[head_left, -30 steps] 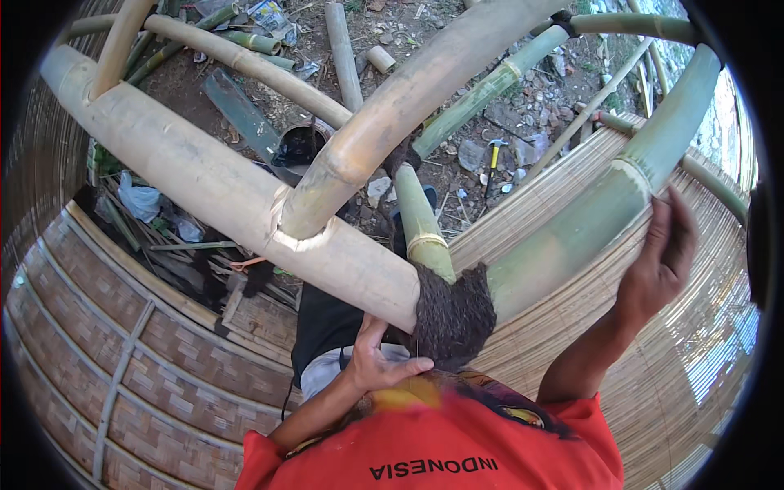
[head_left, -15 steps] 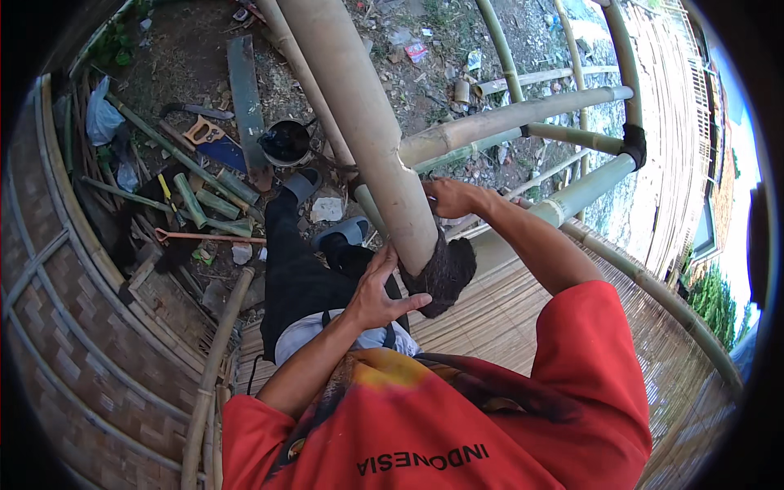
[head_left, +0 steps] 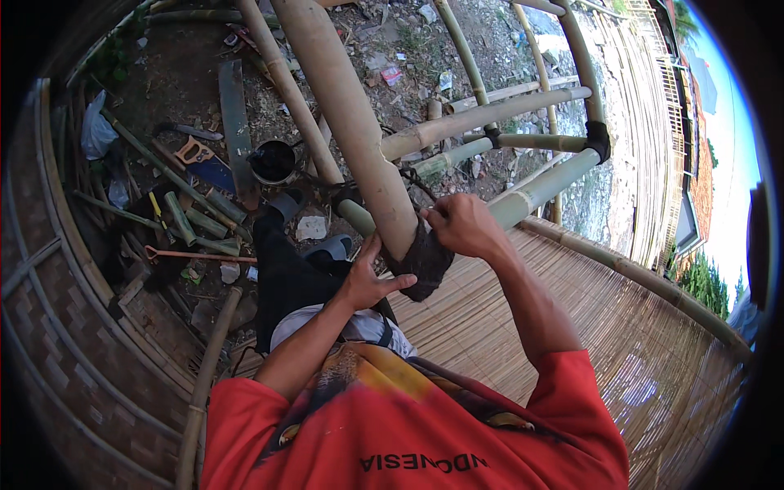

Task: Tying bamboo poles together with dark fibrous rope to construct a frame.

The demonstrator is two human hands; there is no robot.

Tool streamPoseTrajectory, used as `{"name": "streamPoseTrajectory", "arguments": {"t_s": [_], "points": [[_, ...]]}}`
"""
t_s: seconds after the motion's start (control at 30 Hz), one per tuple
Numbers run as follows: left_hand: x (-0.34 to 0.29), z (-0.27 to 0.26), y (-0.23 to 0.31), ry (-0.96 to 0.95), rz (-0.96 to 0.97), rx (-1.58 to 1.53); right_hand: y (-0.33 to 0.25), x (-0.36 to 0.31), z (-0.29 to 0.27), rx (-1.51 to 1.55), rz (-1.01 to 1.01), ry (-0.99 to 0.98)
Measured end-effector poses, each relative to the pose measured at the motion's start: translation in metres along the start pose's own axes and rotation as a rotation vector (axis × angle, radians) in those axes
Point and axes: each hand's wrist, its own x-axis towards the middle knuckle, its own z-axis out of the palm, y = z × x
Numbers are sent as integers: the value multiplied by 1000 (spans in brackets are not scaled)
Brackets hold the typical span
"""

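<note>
A thick tan bamboo pole slants down toward me, its near end bound in a dark, fibrous wrap. My left hand braces this end from the left, fingers against the pole and thumb stretched over to the wrap. On the other side, my right hand is closed, pinching a dark fibre rope at the upper edge of the wrap. A stretch of that rope loops out beyond the fingers. Part of what the right fingertips hold is hidden by the hand.
A joined bamboo frame spans ahead and right. Slatted bamboo matting lies below at right; a woven panel stands left. On the ground are a handsaw, a dark-filled bucket, cut bamboo pieces and a plastic bag.
My right hand has come from behind the pole to its near right side, beside the wrap, with the rope now showing beyond it. My left hand stays at the pole's end. The view has shifted slightly.
</note>
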Motion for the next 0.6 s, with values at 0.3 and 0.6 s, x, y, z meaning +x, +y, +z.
{"name": "streamPoseTrajectory", "arguments": {"t_s": [0.3,0.6], "points": [[12,1,-38,-42,120,51,-20,-75,77,226,119,222],[10,-3,-23,-38,152,76,-33,-74,102,145,178,354]]}}
